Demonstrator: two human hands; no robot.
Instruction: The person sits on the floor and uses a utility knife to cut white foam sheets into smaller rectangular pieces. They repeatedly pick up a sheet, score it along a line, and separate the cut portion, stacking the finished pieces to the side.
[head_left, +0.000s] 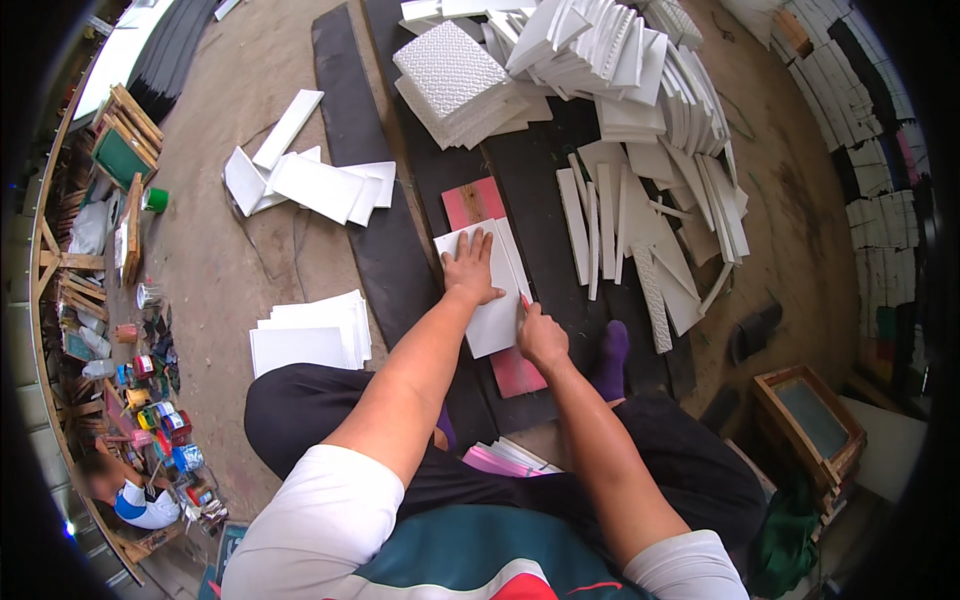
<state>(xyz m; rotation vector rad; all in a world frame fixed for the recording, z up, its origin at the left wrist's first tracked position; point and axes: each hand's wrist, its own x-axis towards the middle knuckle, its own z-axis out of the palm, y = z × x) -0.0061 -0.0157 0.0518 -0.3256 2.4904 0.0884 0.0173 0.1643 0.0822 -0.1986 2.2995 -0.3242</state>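
Observation:
A white rectangular board (492, 328) lies on a pink-red plank (472, 203) between my legs. My left hand (472, 270) rests flat on the board's upper part, fingers apart, pressing on its face. At the board's right edge, my right hand (543, 337) is closed around a slim red cutter (525, 300), its tip touching the edge region. A narrow white strip (515, 258) lies along that side, with a thin line between it and the board. Most of the cutter is hidden by my fingers.
Stacked white panels (450, 75) and a big heap of white pieces (640, 80) lie ahead. Narrow offcuts (590, 220) are at right. Loose boards (320, 185) and a neat pile (310, 335) are at left. A person (140, 500) sits far left near paint cans.

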